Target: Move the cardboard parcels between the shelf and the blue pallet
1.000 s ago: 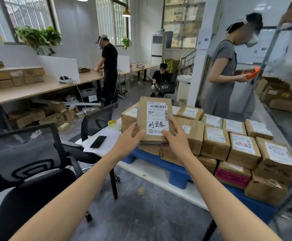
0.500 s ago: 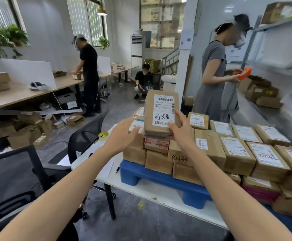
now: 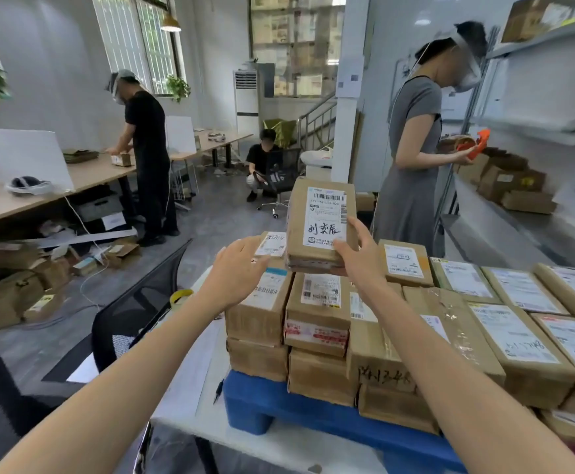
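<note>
The right hand [image 3: 361, 265] grips a parcel [image 3: 320, 224], its white barcode label hand-marked with black Chinese characters, above the stacks on the pallet [image 3: 262, 405]; the left hand [image 3: 238, 271] hovers beside it, fingers relaxed.

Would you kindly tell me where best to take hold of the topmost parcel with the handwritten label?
Grip the topmost parcel by its two long side edges, one hand from each side. It is flat and stands above the other parcels, so both sides are free. The right hand holds the right edge; the left hand is open beside it.
</note>
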